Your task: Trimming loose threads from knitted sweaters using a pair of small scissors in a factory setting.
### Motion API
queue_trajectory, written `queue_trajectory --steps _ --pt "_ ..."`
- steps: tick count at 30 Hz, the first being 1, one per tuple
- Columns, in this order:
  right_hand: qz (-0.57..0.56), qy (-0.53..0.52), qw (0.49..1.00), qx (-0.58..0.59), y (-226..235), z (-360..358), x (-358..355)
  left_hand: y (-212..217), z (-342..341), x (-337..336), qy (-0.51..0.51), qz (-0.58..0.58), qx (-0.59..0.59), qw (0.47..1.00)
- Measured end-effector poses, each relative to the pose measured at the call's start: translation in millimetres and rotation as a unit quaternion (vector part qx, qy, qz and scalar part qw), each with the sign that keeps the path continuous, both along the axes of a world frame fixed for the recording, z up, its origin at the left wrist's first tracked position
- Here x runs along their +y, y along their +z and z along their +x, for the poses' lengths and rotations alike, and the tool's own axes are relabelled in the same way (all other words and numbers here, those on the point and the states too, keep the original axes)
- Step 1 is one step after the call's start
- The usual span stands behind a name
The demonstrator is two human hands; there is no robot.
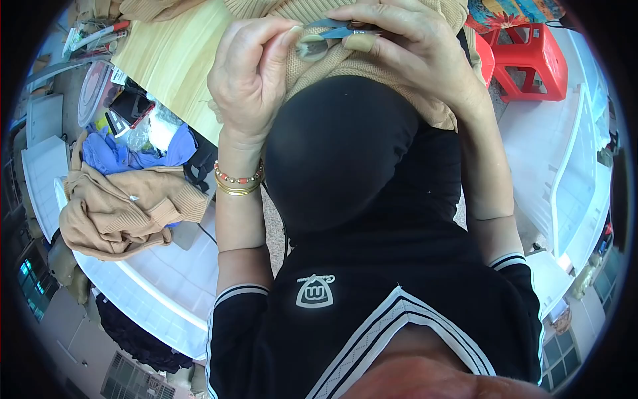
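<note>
Knitwear heap at far left: a tan knitted garment [126, 213] lies crumpled on the rim of a white plastic tub [156, 279], with a blue cloth [113, 153] and a litter of small bags behind it. Right of that, a pale wooden tabletop [174, 60] runs up toward my work. My left hand [249, 80], bracelets at the wrist, is curled, thumb and forefinger pinched together on the edge of the tan ribbed sweater [345, 63] that drapes over my lap and onto the table. Just beside it, a small grey thread snip [335, 28] sits under my right hand [399, 46]; the fingers are closed around its handle, and the blades point left toward the spot that the left hand holds taut. Blades appear nearly closed, though I cannot tell whether a thread lies between them. Judgement on progress: trimming is under way at one point on the sweater's edge; one similar garment already lies aside in the tub, so some of the work seems done; how much of this piece remains I cannot tell. Far right: a red plastic stool [528, 56] and white trays [571, 173], untouched.
</note>
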State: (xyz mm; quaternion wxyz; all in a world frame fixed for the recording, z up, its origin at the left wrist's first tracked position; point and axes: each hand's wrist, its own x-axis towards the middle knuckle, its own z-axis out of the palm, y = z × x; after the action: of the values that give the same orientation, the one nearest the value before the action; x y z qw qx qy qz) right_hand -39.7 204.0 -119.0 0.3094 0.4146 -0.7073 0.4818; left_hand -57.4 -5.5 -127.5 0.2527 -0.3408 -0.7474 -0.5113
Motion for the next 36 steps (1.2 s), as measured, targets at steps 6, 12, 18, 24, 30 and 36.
queue_trajectory --steps 6,12,18,24,30,36 --pt "0.109 -0.112 0.886 -0.436 48.7 25.6 -3.8 -2.7 1.5 -2.4 0.001 0.003 -0.011 1.000" --pt "-0.011 0.018 1.000 -0.007 5.3 7.1 0.5 -2.8 4.2 1.5 -0.011 0.012 -0.006 1.000" --pt "0.134 -0.083 0.933 -0.324 55.7 39.6 -4.1 -3.5 5.2 0.0 -0.011 0.006 -0.004 1.000" --pt "0.091 -0.032 0.993 0.066 15.1 4.0 3.8 0.3 -4.4 5.3 -0.015 -0.013 0.000 1.000" --pt "0.206 -0.102 0.953 -0.196 43.0 25.5 -1.6 15.4 -1.9 -1.7 0.023 -0.057 -0.023 0.998" --pt "0.110 -0.167 0.941 -0.272 31.2 34.8 1.6 18.5 0.8 -6.4 0.005 -0.041 -0.011 0.999"
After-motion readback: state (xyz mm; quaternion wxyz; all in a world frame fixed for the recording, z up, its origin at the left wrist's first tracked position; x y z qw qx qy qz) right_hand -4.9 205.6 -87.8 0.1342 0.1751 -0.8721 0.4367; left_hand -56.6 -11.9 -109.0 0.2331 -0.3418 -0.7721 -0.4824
